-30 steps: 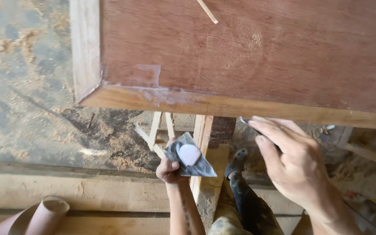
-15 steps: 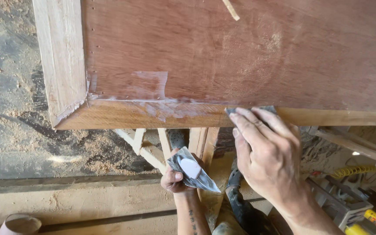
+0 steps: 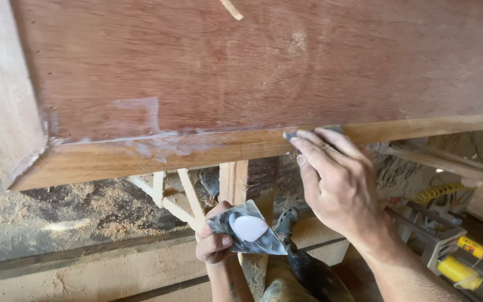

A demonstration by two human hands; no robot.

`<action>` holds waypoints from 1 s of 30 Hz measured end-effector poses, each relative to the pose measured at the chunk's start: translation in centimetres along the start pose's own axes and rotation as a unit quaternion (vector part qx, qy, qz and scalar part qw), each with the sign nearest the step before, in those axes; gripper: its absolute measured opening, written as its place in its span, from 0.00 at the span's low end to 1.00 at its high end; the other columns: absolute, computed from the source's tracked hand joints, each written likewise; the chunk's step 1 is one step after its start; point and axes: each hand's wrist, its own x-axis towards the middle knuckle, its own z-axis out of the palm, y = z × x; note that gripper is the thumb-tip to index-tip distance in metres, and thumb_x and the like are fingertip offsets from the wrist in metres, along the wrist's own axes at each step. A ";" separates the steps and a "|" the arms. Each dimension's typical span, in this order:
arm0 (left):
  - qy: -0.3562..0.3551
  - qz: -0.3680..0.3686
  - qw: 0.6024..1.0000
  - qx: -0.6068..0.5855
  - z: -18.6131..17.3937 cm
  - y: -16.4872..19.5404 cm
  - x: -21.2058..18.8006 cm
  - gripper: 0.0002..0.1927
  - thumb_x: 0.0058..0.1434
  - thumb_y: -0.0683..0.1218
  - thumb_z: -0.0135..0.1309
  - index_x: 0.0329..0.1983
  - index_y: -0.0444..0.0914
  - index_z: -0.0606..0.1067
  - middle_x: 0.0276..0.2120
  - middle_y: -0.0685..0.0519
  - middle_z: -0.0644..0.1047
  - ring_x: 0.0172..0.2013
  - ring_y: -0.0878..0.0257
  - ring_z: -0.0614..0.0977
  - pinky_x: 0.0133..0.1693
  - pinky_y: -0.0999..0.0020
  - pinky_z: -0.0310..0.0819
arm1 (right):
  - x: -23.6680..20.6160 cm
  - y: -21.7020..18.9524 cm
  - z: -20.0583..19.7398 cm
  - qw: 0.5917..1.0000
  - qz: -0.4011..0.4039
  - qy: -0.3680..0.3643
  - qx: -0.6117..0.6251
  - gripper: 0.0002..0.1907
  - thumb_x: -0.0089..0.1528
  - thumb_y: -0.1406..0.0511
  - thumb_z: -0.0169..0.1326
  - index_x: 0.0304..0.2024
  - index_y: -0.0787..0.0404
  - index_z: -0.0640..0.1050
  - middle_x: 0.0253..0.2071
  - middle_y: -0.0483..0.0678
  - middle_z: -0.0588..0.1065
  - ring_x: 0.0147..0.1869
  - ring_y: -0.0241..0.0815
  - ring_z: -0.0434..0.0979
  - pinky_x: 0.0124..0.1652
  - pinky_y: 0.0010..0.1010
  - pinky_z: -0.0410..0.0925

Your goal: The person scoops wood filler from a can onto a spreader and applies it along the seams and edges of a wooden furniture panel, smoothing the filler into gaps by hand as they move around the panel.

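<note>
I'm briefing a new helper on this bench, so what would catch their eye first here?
The big reddish wood panel fills the upper picture, with pale filler smears along its lighter front edge at left. The right hand presses a small scraper to that edge near the middle. Below, the left hand holds a grey plate with a white blob of putty.

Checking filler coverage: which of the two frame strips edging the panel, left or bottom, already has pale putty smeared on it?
The bottom frame strip: whitish putty streaks run along it near the corner, and the right hand presses a scraper there. The left frame strip looks bare.
</note>
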 end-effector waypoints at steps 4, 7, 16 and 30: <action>-0.001 -0.059 0.996 0.063 0.9 0.0 -0.3 0.15 0.43 0.43 0.53 0.33 0.31 0.67 0.29 0.43 0.73 0.31 0.55 0.72 0.35 0.63 0.69 | -0.8 1.7 -0.2 0.999 0.024 0.020 -0.006 0.11 0.66 0.72 0.56 0.51 0.67 0.82 0.51 0.58 0.82 0.55 0.53 0.83 0.56 0.40 0.75; -0.011 -0.074 0.994 0.083 1.9 -0.3 0.1 0.17 0.43 0.43 0.54 0.34 0.29 0.68 0.29 0.40 0.74 0.30 0.54 0.74 0.33 0.63 0.69 | -1.5 3.0 -0.2 1.000 0.006 0.013 0.002 0.11 0.63 0.71 0.57 0.48 0.66 0.83 0.47 0.55 0.83 0.54 0.53 0.83 0.53 0.40 0.75; -0.038 -0.120 0.984 0.123 2.7 -1.8 1.4 0.16 0.45 0.42 0.53 0.36 0.30 0.69 0.30 0.42 0.74 0.23 0.65 0.70 0.25 0.70 0.61 | -3.3 7.4 0.3 0.999 0.022 0.047 0.014 0.09 0.69 0.73 0.54 0.49 0.65 0.83 0.47 0.56 0.83 0.52 0.50 0.84 0.49 0.37 0.77; -0.095 -0.192 0.937 0.278 3.6 -5.3 4.9 0.22 0.39 0.45 0.54 0.40 0.32 0.73 0.34 0.51 0.75 0.36 0.62 0.75 0.39 0.72 0.67 | -5.6 12.6 -0.4 0.996 0.011 0.076 -0.035 0.09 0.67 0.71 0.56 0.48 0.65 0.83 0.48 0.55 0.82 0.53 0.52 0.84 0.56 0.44 0.76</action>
